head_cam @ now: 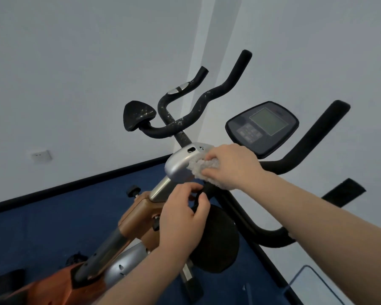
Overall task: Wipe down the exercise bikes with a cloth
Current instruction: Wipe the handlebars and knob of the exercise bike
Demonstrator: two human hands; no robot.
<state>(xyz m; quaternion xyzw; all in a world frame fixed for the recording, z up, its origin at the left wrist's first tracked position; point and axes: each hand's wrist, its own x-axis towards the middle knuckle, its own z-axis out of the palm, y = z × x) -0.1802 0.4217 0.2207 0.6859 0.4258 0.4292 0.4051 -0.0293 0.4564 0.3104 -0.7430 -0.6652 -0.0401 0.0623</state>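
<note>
The orange-and-silver exercise bike point(141, 216) filled the lower centre of the frame, and judging by the white flecks on its handlebars point(198, 106) above centre, most of it remained to be wiped. A second bike's console point(262, 126) at centre right looked untouched. The right hand point(231, 166) clutched the white cloth point(201, 167) against the silver housing point(180, 166) mid-frame. The left hand point(185, 216), just below, pinched a black part beneath the housing.
</note>
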